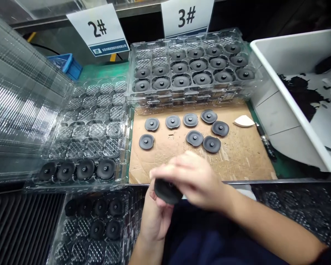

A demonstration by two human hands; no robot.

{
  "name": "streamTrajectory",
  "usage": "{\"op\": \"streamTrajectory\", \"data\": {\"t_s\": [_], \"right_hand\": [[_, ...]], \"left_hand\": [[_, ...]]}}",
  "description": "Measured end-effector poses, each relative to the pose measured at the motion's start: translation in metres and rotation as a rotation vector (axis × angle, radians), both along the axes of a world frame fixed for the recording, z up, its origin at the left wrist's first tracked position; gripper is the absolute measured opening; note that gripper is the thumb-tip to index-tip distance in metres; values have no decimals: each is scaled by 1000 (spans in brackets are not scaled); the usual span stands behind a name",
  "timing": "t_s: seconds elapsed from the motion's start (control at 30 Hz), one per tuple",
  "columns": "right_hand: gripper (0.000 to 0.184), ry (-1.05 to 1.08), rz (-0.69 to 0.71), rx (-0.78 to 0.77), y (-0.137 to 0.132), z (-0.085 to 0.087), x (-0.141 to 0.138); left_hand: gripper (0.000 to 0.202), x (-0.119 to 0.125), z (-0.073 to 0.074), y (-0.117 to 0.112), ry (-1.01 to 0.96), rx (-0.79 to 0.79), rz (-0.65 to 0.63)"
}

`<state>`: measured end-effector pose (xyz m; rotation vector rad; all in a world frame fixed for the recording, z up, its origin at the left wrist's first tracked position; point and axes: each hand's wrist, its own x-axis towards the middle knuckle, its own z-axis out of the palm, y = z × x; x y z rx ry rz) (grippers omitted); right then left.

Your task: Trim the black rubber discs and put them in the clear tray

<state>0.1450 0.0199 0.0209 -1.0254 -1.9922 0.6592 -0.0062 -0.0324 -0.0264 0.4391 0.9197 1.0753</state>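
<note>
Both my hands meet low in the middle around one black rubber disc (167,191). My left hand (154,217) holds it from below with fingers curled. My right hand (191,180) lies over its top, fingers pinched on its edge and blurred by motion. Beyond the hands, several more black discs (194,138) lie loose on a brown cardboard sheet (237,154). To the left, a clear plastic tray (99,121) has a front row of discs (84,170) in its pockets.
A stack of clear trays (187,70) filled with discs stands at the back under a "3#" sign (186,16); a "2#" sign (99,29) stands left. A white bin (292,103) sits right. A white chip (244,120) and a dark tool (266,141) lie on the cardboard. Another partly filled tray (96,221) is at lower left.
</note>
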Motion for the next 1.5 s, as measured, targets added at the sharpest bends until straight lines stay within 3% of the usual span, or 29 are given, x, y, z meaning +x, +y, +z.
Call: {"op": "streamTrajectory", "data": {"t_s": [0.07,0.13,0.2,0.27,0.33,0.4,0.5,0.57,0.7,0.8,0.9,0.97,1.03,1.1,1.17,1.23,1.5], "right_hand": [[23,-2,-108,-261,8,-30,-1],[20,-16,-180,-419,11,-67,1],[23,-18,-185,-431,7,-97,4],[28,6,-214,-421,-1,-111,7],[32,40,-255,-410,-9,-105,14],[30,72,-274,-406,-19,-86,24],[26,113,-225,-446,-34,-55,42],[24,140,-164,-509,-45,-43,51],[24,199,-140,-645,-62,-47,57],[26,236,-137,-678,-66,-53,59],[26,253,-163,-654,-67,-51,67],[25,282,-225,-628,-69,-47,76],[23,337,-323,-588,-75,-42,86],[20,411,-436,-524,-84,-38,95],[20,495,-503,-463,-93,-33,104],[21,576,-477,-461,-101,-28,110],[15,634,-197,-761,-94,-10,122]], "left_hand": [[58,-3,-1,-2,-63,6,48],[55,-6,0,-4,-159,17,85],[53,-7,1,-5,-240,33,93],[51,-4,4,-4,-289,51,71],[52,1,9,-1,-327,57,30],[52,6,13,1,-353,54,-9],[52,15,18,3,-367,29,-47],[53,20,19,2,-369,1,-69],[50,32,23,-3,-356,-36,-133],[51,39,28,-6,-227,13,-197],[59,44,28,-6,86,298,-254],[64,49,26,-2,414,700,-295],[87,55,22,4,724,1105,-317],[105,62,19,8,881,1307,-332],[110,70,19,9,895,1286,-369],[111,76,20,8,867,1227,-404],[99,85,24,2,640,865,-531]]}}
